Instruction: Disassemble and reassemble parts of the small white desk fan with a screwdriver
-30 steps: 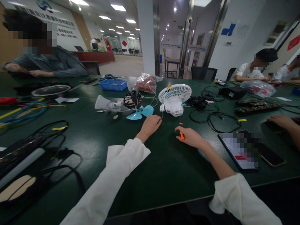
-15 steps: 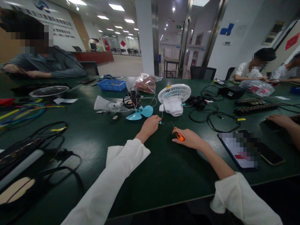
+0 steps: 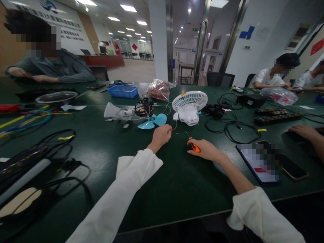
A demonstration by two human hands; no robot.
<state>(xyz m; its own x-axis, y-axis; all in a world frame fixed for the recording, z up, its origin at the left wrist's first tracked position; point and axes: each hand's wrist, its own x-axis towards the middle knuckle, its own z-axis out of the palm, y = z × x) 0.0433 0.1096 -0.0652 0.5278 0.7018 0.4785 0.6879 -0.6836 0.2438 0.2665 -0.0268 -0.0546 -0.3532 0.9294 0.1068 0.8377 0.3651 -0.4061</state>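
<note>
My left hand (image 3: 162,136) is closed on the dark green table (image 3: 162,182), just in front of the light-blue fan blades (image 3: 147,125); what its fingers hold, if anything, is hidden. My right hand (image 3: 204,149) grips an orange-and-black screwdriver (image 3: 195,147), its thin shaft pointing away toward the fan. Beyond both hands lies a white fan head (image 3: 188,114) with its round grille tilted up. Left of it, the blades join a dark motor (image 3: 144,107) and a white stand (image 3: 111,111) lying on its side. Tiny bits lie between my hands.
Behind the fan parts are a blue basket (image 3: 123,91) and a clear bag of reddish pieces (image 3: 159,91). Black cables (image 3: 238,131) and phones (image 3: 258,162) are at the right, more cables (image 3: 60,158) at the left. People sit around the table; one hand (image 3: 305,131) rests at the right edge.
The small light-blue piece at my left fingertips no longer shows, and those fingers are curled in more. My right hand keeps the screwdriver in nearly the same place. The view has shifted slightly.
</note>
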